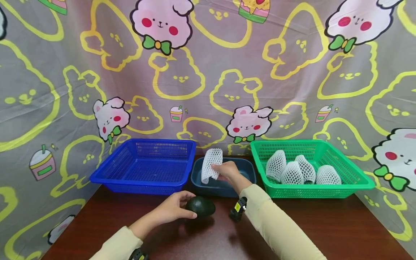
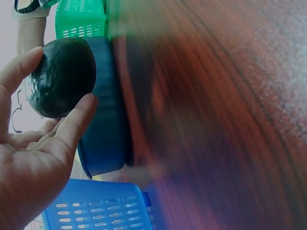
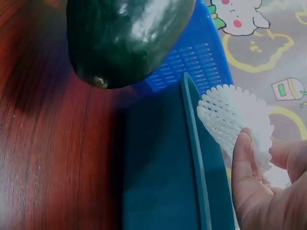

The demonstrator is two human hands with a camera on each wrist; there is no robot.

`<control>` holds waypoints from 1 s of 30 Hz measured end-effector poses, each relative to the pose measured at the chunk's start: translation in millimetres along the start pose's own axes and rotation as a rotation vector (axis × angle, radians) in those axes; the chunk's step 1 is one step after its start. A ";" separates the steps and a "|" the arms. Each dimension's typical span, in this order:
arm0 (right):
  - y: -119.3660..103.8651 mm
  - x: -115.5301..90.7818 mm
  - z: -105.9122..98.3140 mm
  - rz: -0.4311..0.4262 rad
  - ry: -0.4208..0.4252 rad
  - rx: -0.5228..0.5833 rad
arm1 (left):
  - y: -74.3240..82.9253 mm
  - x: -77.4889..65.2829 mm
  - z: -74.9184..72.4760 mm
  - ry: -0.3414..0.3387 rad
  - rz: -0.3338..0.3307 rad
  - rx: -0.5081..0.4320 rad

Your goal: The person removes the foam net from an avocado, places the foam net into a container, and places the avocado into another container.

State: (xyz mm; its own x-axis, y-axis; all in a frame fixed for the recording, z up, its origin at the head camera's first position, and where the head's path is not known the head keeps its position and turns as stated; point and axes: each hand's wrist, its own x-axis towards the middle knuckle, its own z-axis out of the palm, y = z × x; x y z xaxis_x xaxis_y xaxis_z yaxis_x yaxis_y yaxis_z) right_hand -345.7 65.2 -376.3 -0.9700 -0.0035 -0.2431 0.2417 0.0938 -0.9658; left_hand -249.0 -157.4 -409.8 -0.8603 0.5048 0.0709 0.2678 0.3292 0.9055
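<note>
A dark green avocado (image 1: 200, 207) is gripped by my left hand (image 1: 173, 207), thumb on one side and fingers on the other; in the left wrist view the avocado (image 2: 64, 76) hangs above the table. My right hand (image 1: 227, 170) pinches a white foam net sleeve (image 1: 212, 164) over the dark teal basin (image 1: 240, 189). The right wrist view shows the net sleeve (image 3: 235, 115) between thumb and fingers, with the basin's rim (image 3: 192, 124) beside it and the avocado (image 3: 124, 38) further off.
To the left of the basin stands a blue plastic basket (image 1: 143, 186). On the right, a green basket (image 1: 318, 191) holds several fruits in white foam nets (image 1: 292, 173). A cartoon-print cloth (image 1: 208, 90) hangs behind the brown table (image 1: 208, 242).
</note>
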 end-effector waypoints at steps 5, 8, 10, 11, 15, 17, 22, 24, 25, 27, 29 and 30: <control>5.3 5.7 8.7 0.011 0.009 0.016 | 0.8 -1.4 -0.7 0.000 -0.002 -0.002; 8.0 8.5 12.4 0.014 0.006 0.015 | 0.5 -1.7 -1.4 0.001 0.002 0.000; 9.5 9.9 14.2 0.016 0.003 0.018 | 0.7 -2.0 -1.7 0.001 0.004 0.000; 10.0 10.5 14.8 0.017 0.002 0.024 | 0.9 -2.1 -1.8 0.000 0.004 0.002; 12.1 12.1 16.0 0.034 0.001 0.022 | 1.7 -1.8 -1.7 -0.002 0.001 -0.001; 13.1 13.0 15.9 0.047 -0.002 0.009 | 1.4 -1.7 -1.7 -0.001 0.002 0.003; 15.9 17.2 16.4 0.066 -0.011 -0.033 | 0.3 -1.6 -2.2 0.002 0.004 0.013; 17.6 19.4 17.5 0.065 -0.023 -0.046 | -0.3 -1.2 -2.4 0.003 0.002 0.012; 18.3 20.4 18.2 0.067 -0.032 -0.050 | -0.7 -1.3 -2.4 0.003 0.003 0.011; 19.8 22.0 19.7 0.068 -0.050 -0.070 | -1.6 -1.0 -2.5 0.001 0.002 0.012; 20.9 23.5 21.2 0.071 -0.062 -0.090 | -2.1 -0.7 -2.7 0.000 0.001 0.010; 21.2 24.0 22.0 0.072 -0.066 -0.097 | -2.1 -0.8 -2.8 0.000 0.004 0.009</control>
State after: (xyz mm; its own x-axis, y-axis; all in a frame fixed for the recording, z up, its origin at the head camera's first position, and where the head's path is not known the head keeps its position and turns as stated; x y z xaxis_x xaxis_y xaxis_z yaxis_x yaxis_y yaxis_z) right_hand -363.3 45.3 -404.7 -0.9456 -0.0586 -0.3200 0.3038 0.1925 -0.9331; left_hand -250.1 -160.7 -410.6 -0.8593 0.5060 0.0743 0.2749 0.3344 0.9014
